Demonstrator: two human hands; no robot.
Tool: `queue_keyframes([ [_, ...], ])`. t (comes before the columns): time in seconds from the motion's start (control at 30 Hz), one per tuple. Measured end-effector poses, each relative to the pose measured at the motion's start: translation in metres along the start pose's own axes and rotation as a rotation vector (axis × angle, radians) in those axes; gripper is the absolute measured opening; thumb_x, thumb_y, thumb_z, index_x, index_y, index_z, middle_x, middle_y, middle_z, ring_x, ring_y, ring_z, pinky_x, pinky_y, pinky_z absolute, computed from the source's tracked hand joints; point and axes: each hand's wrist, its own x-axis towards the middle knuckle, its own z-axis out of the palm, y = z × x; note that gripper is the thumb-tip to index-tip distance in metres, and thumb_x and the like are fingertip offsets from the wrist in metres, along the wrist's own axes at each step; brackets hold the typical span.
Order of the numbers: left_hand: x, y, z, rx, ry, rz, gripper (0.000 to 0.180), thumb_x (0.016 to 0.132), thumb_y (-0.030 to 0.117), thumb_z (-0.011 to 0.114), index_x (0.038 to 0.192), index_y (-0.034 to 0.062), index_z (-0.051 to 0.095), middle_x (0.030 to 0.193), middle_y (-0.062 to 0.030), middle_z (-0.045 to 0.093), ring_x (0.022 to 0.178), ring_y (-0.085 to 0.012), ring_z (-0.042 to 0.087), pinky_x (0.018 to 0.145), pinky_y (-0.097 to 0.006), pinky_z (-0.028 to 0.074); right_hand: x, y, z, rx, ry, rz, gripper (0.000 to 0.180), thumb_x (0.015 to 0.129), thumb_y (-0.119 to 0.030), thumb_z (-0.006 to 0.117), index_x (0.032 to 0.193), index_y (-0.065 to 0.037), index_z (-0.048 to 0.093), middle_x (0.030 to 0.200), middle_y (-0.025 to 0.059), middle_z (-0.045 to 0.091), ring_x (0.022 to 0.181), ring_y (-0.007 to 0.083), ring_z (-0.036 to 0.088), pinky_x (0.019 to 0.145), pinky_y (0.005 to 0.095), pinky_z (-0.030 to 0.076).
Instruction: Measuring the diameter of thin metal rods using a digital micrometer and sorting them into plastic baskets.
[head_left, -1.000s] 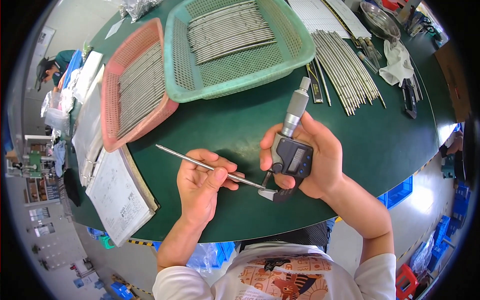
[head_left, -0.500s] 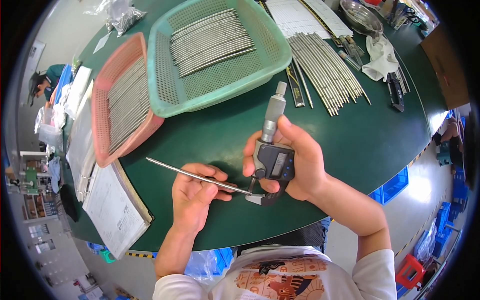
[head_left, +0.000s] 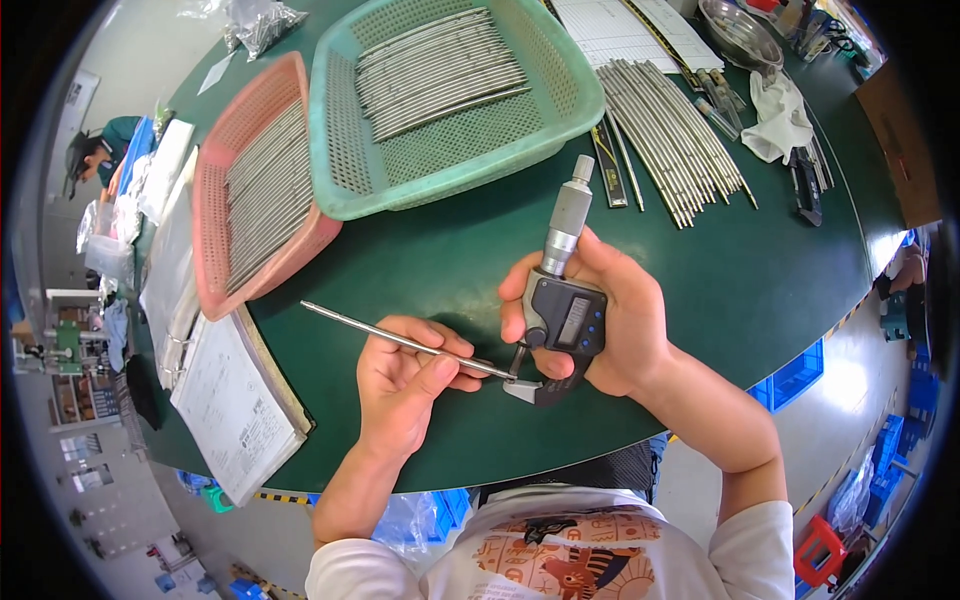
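Note:
My left hand point(head_left: 405, 380) pinches a thin metal rod point(head_left: 350, 324) that points up and to the left, with its near end set in the jaws of a digital micrometer point(head_left: 562, 300). My right hand point(head_left: 615, 320) grips the micrometer's dark body, the silver thimble sticking up toward the baskets. Both hands hover over the dark green table point(head_left: 760, 280).
A green mesh basket point(head_left: 560, 130) and a pink one point(head_left: 215, 280) hold several rods. Loose rods point(head_left: 670, 130) lie to the right beside a white cloth point(head_left: 775, 115), a steel bowl point(head_left: 740, 35) and small tools. Paper binders point(head_left: 230, 410) sit at the left edge.
Both hands, the rod and the micrometer keep the same grip. The view has shifted slightly, with the baskets sitting a bit further left than before.

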Motion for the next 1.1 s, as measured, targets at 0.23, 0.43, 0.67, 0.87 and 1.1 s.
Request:
queue_keyframes([
  [0.23, -0.001, 0.0006, 0.0009, 0.008, -0.001, -0.001, 0.02, 0.077, -0.002, 0.055, 0.093, 0.0001, 0.043, 0.088, -0.0162, 0.054, 0.076, -0.0231, 0.06, 0.064, -0.029, 0.054, -0.0005, 0.0, 0.0009, -0.03, 0.001, -0.014, 0.055, 0.082, -0.05, 0.03, 0.085, 0.0, 0.052, 0.069, 0.0132, 0.057, 0.043, 0.014, 0.045, 0.041, 0.023, 0.037],
  [0.43, -0.0016, 0.0004, 0.0034, 0.022, 0.063, -0.035, 0.02, 0.078, 0.002, 0.055, 0.095, -0.0001, 0.044, 0.086, -0.0128, 0.053, 0.076, -0.022, 0.06, 0.062, -0.029, 0.054, -0.0007, -0.0004, 0.0003, -0.049, 0.008, -0.021, 0.054, 0.082, -0.051, 0.032, 0.083, -0.001, 0.052, 0.068, 0.0123, 0.057, 0.044, 0.0133, 0.045, 0.041, 0.0226, 0.037],
  [0.67, -0.0026, 0.0005, -0.0003, 0.04, 0.075, -0.053, 0.019, 0.079, 0.003, 0.055, 0.095, -0.0004, 0.044, 0.084, -0.0105, 0.052, 0.075, -0.0212, 0.06, 0.062, -0.029, 0.054, 0.0004, 0.0035, 0.0026, -0.117, 0.03, -0.046, 0.057, 0.084, -0.053, 0.029, 0.083, -0.001, 0.052, 0.067, 0.0102, 0.057, 0.04, 0.0124, 0.043, 0.04, 0.022, 0.036],
  [0.87, -0.0006, 0.0016, 0.0019, -0.002, 0.055, -0.054, 0.019, 0.08, 0.003, 0.053, 0.096, 0.0, 0.043, 0.084, -0.0104, 0.052, 0.076, -0.0218, 0.059, 0.062, -0.029, 0.054, 0.0017, 0.0027, 0.0011, -0.124, 0.07, -0.02, 0.061, 0.086, -0.053, 0.021, 0.087, 0.0, 0.05, 0.069, 0.0134, 0.055, 0.04, 0.0143, 0.043, 0.037, 0.0228, 0.036],
  [1.1, -0.0013, 0.0027, 0.0023, -0.031, 0.038, -0.062, 0.021, 0.079, 0.002, 0.054, 0.097, -0.0001, 0.043, 0.086, -0.0106, 0.051, 0.08, -0.025, 0.059, 0.063, -0.03, 0.055, 0.0015, 0.0, 0.0021, -0.114, 0.112, 0.012, 0.06, 0.086, -0.051, 0.018, 0.087, 0.0, 0.049, 0.069, 0.0136, 0.055, 0.038, 0.0143, 0.042, 0.037, 0.0231, 0.035],
])
